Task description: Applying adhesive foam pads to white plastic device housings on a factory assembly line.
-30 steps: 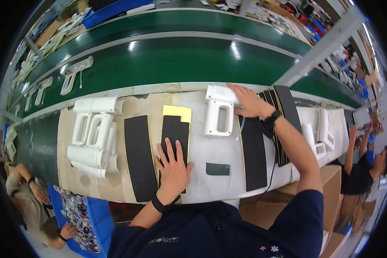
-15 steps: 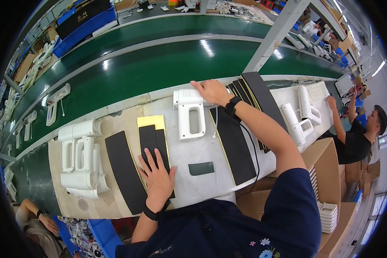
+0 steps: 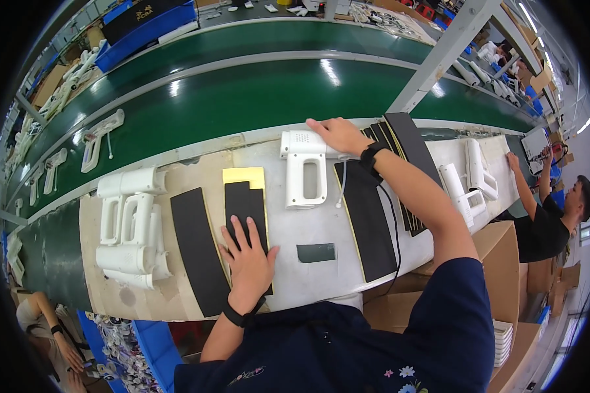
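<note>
My left hand (image 3: 250, 265) lies with spread fingers on a black foam strip (image 3: 239, 202), whose yellow backing (image 3: 242, 175) shows along the far end. At the far edge of the bench, my right hand (image 3: 342, 136) is closed over the barrel of a white plastic handheld housing (image 3: 296, 180) with a looped handle. Its fingertips are partly hidden behind the barrel. From the housing a thin white cable (image 3: 343, 183) hangs toward me. Wider black foam sheets lie on both sides, one to the left (image 3: 200, 252) and one to the right (image 3: 368, 226).
White housings (image 3: 128, 259) are grouped at the left. More foam sheets (image 3: 410, 147) are stacked beside my right forearm. A green conveyor (image 3: 242, 98) runs beyond the bench; a metal post (image 3: 432, 62) rises there. A cardboard box (image 3: 498, 262) stands near right. Co-workers sit at both sides.
The whole picture has shifted slightly to the right. Both hands stay on the same things, the left on the foam strip and the right on the housing.
</note>
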A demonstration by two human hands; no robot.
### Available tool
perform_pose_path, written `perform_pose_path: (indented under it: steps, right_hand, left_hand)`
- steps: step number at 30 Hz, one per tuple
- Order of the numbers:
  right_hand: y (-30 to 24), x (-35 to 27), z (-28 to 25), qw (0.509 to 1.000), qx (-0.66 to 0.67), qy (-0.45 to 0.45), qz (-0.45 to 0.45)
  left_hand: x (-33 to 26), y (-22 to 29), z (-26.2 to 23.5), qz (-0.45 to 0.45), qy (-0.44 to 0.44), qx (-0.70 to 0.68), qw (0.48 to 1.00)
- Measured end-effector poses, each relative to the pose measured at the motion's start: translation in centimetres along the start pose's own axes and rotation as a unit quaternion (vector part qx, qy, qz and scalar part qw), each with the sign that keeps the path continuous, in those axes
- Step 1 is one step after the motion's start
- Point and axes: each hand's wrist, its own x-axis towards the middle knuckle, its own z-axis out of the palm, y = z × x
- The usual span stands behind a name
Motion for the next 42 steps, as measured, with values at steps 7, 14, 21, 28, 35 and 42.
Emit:
perform_pose_path:
  steps: [7,14,21,28,35,42]
  right_hand:
    - [2.8,-0.2,-3.8,0.957,-0.094,-0.24,-0.134]
    - [1.3,2.3,-1.4,0.961,-0.153,-0.162,-0.161]
    - [-2.2,13.2,-7.7,0.97,-0.067,-0.172,-0.156]
    - [1.0,24.8,-2.7,0.982,-0.113,-0.121,-0.091]
    - [3.0,23.0,-3.4,0.977,-0.139,0.077,-0.14]
    - [-10.2,9.1,-11.4,0.94,0.302,0.012,-0.157]
  left_hand:
    - [0.1,-0.1,0.2,0.008,0.005,-0.013,1.0]
    - [0.9,-0.7,-0.3,0.003,-0.003,0.014,1.0]
    - [1.0,-0.6,-1.5,0.004,-0.003,0.016,1.0]
    - [1.5,-0.4,-2.0,0.002,-0.022,0.038,0.999]
    - [1.7,0.3,-1.6,0.004,-0.011,0.032,0.999]
    - [1.1,-1.4,-2.0,-0.012,0.007,0.0,1.0]
